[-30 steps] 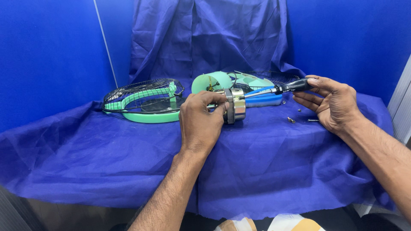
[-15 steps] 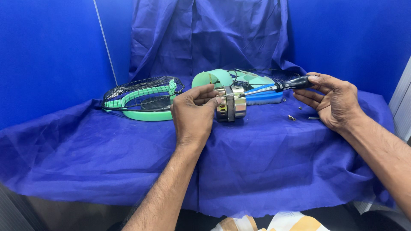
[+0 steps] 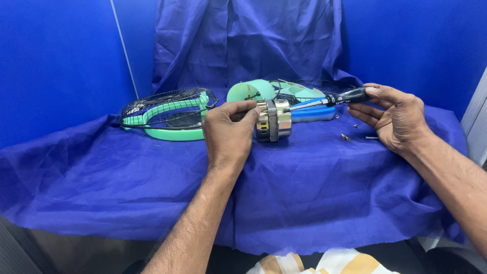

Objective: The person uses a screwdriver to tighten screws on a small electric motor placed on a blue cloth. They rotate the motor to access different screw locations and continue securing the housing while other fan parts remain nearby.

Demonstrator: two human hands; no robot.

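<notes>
Fingers of the left hand (image 3: 229, 133) curl around the end of a metal motor (image 3: 273, 120), pinching it just above the blue cloth (image 3: 314, 187). Right hand (image 3: 395, 117) is half closed, thumb and fingertips gripping a screwdriver (image 3: 329, 100) by its black handle, the tip touching the motor. Screws (image 3: 355, 136) lie near the right palm. Behind, a green fan guard (image 3: 167, 114) rests; the motor's left end is hidden by the fingers.

Open cloth in front, clutter behind

The near blue cloth (image 3: 314, 193) lies bare. Behind, the wire fan guard (image 3: 167, 109), motor (image 3: 274, 120) and green fan blades (image 3: 276, 91) crowd the back; loose screws (image 3: 355, 134) sit between the motor and the right hand (image 3: 398, 119).
</notes>
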